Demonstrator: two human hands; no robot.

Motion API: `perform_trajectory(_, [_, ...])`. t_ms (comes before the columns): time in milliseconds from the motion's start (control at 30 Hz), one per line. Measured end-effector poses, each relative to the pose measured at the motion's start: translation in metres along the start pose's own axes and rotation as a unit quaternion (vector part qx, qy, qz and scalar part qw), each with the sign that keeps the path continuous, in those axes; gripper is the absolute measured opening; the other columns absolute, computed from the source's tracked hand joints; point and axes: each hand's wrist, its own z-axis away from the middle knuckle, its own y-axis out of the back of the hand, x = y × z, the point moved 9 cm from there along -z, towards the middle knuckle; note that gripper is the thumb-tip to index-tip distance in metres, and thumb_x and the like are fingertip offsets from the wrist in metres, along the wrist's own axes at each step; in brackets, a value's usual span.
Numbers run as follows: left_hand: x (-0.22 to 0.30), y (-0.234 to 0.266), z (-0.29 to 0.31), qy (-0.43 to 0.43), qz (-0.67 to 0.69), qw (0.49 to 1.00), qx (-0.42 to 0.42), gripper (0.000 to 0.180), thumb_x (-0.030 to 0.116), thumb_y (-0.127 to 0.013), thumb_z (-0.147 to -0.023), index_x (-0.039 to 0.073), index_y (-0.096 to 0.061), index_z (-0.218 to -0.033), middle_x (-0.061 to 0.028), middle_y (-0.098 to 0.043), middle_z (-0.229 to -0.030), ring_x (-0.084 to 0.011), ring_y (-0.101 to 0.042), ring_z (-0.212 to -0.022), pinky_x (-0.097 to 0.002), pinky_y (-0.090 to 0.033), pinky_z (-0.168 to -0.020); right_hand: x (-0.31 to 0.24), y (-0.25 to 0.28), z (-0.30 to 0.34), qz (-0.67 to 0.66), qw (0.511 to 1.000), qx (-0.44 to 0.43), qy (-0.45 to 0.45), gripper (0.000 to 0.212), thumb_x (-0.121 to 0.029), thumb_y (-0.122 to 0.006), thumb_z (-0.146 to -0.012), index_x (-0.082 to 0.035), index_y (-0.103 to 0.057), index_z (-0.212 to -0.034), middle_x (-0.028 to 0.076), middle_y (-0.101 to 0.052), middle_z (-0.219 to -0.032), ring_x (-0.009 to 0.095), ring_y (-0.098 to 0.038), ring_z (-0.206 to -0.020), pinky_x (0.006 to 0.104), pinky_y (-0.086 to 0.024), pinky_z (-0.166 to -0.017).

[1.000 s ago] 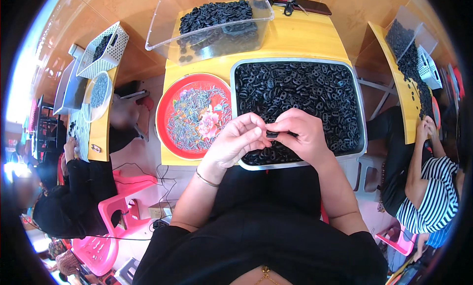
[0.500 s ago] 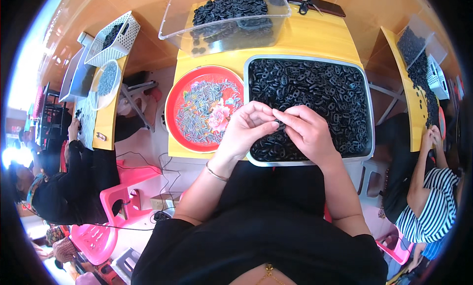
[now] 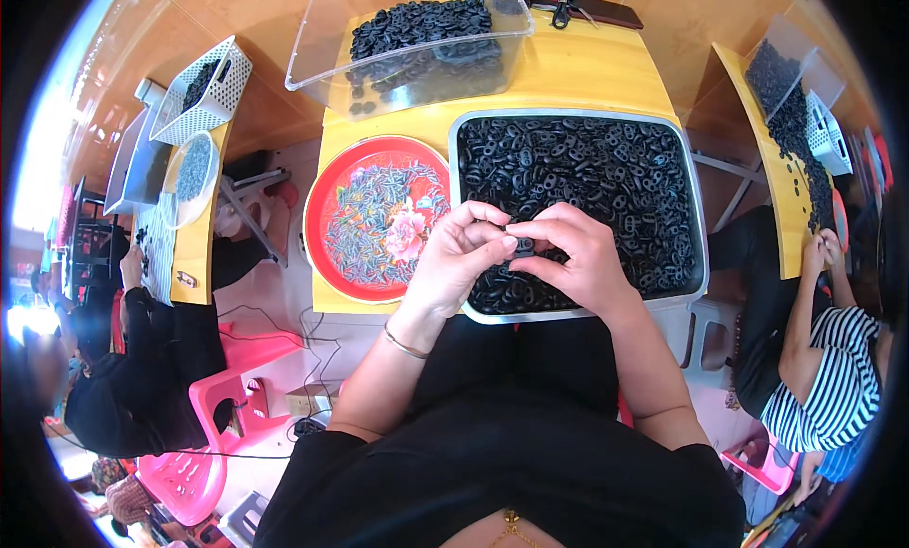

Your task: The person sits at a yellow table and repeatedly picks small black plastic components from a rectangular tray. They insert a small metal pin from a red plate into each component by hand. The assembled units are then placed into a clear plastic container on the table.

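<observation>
Both my hands meet over the near left part of a metal tray (image 3: 703,264) filled with small black plastic pieces (image 3: 606,169), many with two holes. My left hand (image 3: 462,262) pinches a black two-holed piece (image 3: 523,246) between thumb and fingers. The thumb and forefinger of my right hand (image 3: 585,256) close on the same piece from the right. The fingers partly cover it. Left of the tray is a round red tray (image 3: 317,247) with a flower print, scattered with small thin silvery pieces (image 3: 365,217) that look like springs.
A clear plastic bin (image 3: 407,96) of black pieces stands at the back of the yellow table (image 3: 606,70). Scissors (image 3: 561,14) lie behind. Co-workers sit at tables on both sides, one in a striped top (image 3: 824,378). A pink chair (image 3: 213,397) is at left.
The view has shifted slightly, so the table sits further left. My fingers have parted a little, and the black piece between them shows more plainly.
</observation>
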Motion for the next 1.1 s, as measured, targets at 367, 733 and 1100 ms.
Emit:
perform_trajectory(367, [0.003, -0.001, 0.003, 0.007, -0.038, 0.999, 0.016, 0.029, -0.004, -0.063, -0.079, 0.005, -0.047, -0.101, -0.0049, -0.064, -0.074, -0.0088, -0.061, -0.071, -0.0200, -0.047, -0.066, 0.007, 0.000, 0.003, -0.013, 1.000, 0.022, -0.014, 0.027, -0.010, -0.075, -0.065, -0.006, -0.066, -0.089, 0.005, -0.059, -0.075, 0.017, -0.058, -0.065, 0.0275, -0.047, -0.057])
perform_trajectory(733, [0.023, -0.001, -0.003, -0.049, -0.112, 0.992, 0.027, 0.019, -0.004, -0.062, -0.080, 0.004, -0.053, -0.095, -0.0030, -0.063, -0.081, -0.0063, -0.058, -0.077, -0.0207, -0.048, -0.069, 0.007, 0.011, -0.004, -0.076, 0.997, 0.011, -0.021, 0.041, -0.006, -0.074, -0.067, -0.008, -0.062, -0.107, 0.005, -0.057, -0.081, 0.012, -0.057, -0.063, 0.0241, -0.047, -0.058])
perform_trajectory(1100, [0.236, -0.012, -0.070, -0.364, -0.491, 0.775, 0.157, 0.018, 0.005, -0.060, -0.083, -0.005, -0.060, -0.098, -0.0068, -0.064, -0.081, -0.0101, -0.061, -0.079, -0.0216, -0.048, -0.069, 0.017, 0.034, -0.002, -0.047, 0.995, 0.085, -0.035, 0.012, -0.001, -0.065, -0.075, -0.002, -0.067, -0.088, 0.008, -0.064, -0.080, 0.014, -0.060, -0.068, 0.0233, -0.047, -0.060])
